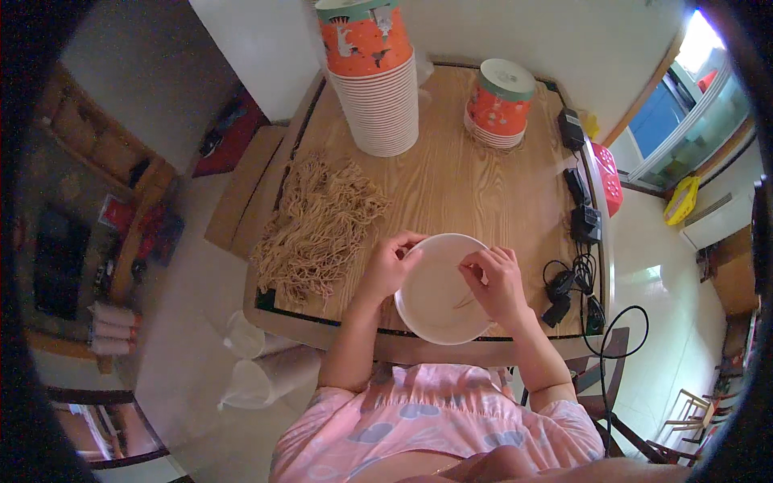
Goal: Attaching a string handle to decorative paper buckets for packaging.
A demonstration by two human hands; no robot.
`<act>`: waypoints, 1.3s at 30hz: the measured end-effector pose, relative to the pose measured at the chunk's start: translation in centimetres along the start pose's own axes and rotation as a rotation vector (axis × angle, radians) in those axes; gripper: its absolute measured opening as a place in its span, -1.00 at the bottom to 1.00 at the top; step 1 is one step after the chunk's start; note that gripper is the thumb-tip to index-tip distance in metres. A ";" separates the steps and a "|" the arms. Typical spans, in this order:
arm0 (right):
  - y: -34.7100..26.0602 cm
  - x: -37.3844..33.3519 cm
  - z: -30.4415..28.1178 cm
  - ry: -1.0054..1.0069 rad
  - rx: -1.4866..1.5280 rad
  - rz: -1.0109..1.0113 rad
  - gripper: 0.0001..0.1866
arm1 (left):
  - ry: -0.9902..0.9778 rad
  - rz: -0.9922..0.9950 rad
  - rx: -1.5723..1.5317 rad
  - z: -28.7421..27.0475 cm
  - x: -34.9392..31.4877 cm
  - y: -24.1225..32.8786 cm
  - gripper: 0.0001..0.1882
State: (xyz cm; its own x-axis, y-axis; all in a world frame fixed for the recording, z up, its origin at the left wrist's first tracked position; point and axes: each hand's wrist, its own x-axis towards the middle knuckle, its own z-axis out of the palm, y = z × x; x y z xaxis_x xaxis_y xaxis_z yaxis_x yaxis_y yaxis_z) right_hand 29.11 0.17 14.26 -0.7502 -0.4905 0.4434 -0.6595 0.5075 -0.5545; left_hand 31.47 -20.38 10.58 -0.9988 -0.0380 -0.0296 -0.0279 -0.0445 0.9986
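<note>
**Both hands on a white paper bowl at the near table edge**

Round white paper bowl (439, 290) sits at the near edge of the light wooden table (451, 185), right in front of the person. Left hand (389, 266) grips the bowl's left rim, fingers curled over the edge. Right hand (498, 282) reaches into the bowl from the right, fingertips pinched together over the inside; a few thin brown noodle strands (465, 303) lie on the bowl's bottom just under that hand. Cannot tell whether the pinch actually holds a strand.

Big loose heap of tan dried noodles (318, 229) spread on the table to the left of the bowl, near the left hand but apart from it. Tall stack of orange-and-white paper bowls (374, 80) at the far left of the table; shorter stack of the same orange bowls with a pale lid (499, 105) at the far right. Black power adapters and tangled cables (576, 241) run along the table's right edge. Person wears a pink patterned top (435, 419).
</note>
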 end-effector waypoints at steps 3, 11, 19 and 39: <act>0.0 0.0 0.1 0.006 -0.022 0.030 -0.90 | 0.122 0.060 0.383 0.2 -0.8 0.9 -0.86; 0.1 0.0 0.2 0.016 -0.016 0.038 -0.91 | 0.327 0.147 0.646 0.4 -3.5 1.6 -0.91; 0.0 0.0 0.0 0.012 -0.021 0.039 -0.91 | 0.285 0.142 0.553 0.5 -2.5 1.9 -0.89; -0.5 0.7 -0.5 -0.024 -0.065 0.026 -0.93 | 0.320 0.093 0.463 0.5 -2.4 1.3 -0.92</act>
State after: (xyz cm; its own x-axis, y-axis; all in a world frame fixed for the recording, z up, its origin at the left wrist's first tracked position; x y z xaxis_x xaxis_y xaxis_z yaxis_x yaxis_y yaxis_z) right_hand 28.91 -0.06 15.21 -0.7662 -0.4932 0.4120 -0.6422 0.5645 -0.5185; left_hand 33.82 -19.86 11.97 -0.9384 -0.3242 0.1198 -0.0266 0.4132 0.9102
